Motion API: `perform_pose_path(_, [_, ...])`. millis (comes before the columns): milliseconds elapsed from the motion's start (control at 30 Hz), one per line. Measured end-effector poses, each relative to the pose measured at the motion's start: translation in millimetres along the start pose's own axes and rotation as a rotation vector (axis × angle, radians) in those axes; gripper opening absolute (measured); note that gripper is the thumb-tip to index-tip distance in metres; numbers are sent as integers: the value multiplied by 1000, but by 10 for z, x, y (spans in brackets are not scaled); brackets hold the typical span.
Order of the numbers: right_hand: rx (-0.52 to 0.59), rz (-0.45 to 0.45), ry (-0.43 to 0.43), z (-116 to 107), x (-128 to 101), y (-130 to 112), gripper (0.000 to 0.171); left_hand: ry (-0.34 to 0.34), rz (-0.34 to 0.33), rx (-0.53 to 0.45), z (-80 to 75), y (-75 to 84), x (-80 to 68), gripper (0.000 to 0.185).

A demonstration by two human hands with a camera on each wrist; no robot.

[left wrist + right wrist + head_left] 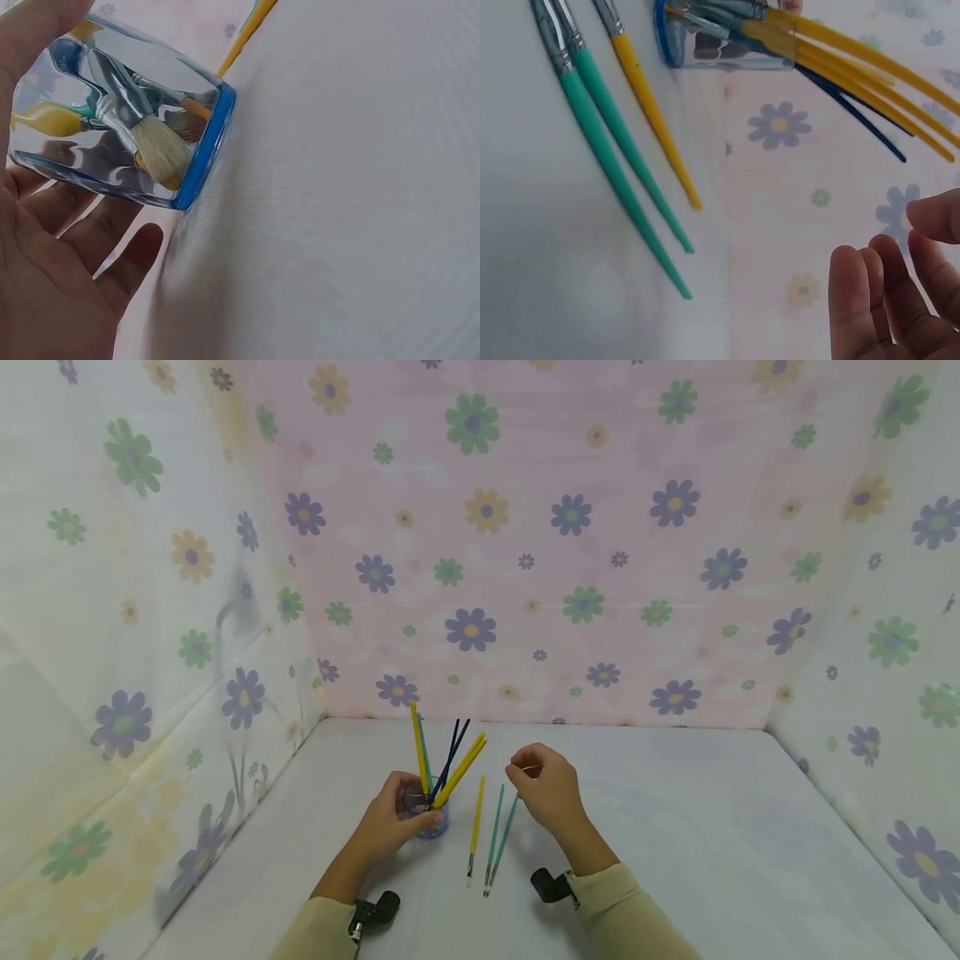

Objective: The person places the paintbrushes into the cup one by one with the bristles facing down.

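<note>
My left hand (384, 828) grips a clear glass (435, 828) with a blue base, its fingers and thumb around the side. Several paintbrushes lean in the glass, handles up: yellow brushes (461, 768), dark blue brushes (450, 752) and a teal one. Through the glass wall the left wrist view shows pale bristles (163, 154) at the bottom. To the right of it lie a yellow paintbrush (477, 818) and two teal paintbrushes (600, 150), side by side on the table. Beyond their handle tips hovers my right hand (551, 787), fingers loosely bent, with nothing between them.
A white-covered table (675, 843) spreads under the hands. Flower-printed cloth (525, 543) stands behind it and along both sides. Each wrist carries a small black camera mount (551, 885).
</note>
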State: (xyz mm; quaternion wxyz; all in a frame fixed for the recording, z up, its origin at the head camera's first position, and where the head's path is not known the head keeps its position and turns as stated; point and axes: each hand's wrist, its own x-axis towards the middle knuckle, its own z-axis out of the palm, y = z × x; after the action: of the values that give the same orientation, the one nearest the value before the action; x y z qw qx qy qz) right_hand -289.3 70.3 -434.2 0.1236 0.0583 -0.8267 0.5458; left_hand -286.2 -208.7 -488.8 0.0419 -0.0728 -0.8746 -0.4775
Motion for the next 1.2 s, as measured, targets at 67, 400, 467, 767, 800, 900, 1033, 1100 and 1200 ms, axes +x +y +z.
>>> perform_pose_path(67, [-11, 44, -18, -2, 16, 39, 9, 2, -3, 7, 4, -3, 5, 69])
perform_pose_path(400, [-199, 133, -221, 44, 15, 214, 19, -21, -38, 70, 31, -31, 51, 65])
perform_pose_path(467, [-249, 152, -280, 58, 13, 227, 19, -23, -33, 70, 29, -37, 52, 65])
perform_pose_path(767, [-397, 249, -320, 123, -36, 280, 32, -16, -51, 52, 25, -49, 40, 64])
perform_pose_path(800, [-412, 254, -317, 133, -43, 286, 33, -21, -52, 45, 24, -49, 41, 64])
perform_pose_path(900, [-460, 264, -312, 157, -57, 291, 36, -41, -59, 14, 20, -45, 47, 65])
perform_pose_path(1033, [-499, 278, -316, 174, -60, 283, 37, -80, -61, -72, -19, -38, 59, 72])
perform_pose_path(1100, [-501, 279, -318, 169, -58, 275, 34, -107, -45, -142, -55, -44, 66, 73])
perform_pose_path(1200, [-494, 279, -314, 147, -60, 257, 27, -155, -28, -276, -116, -55, 73, 69])
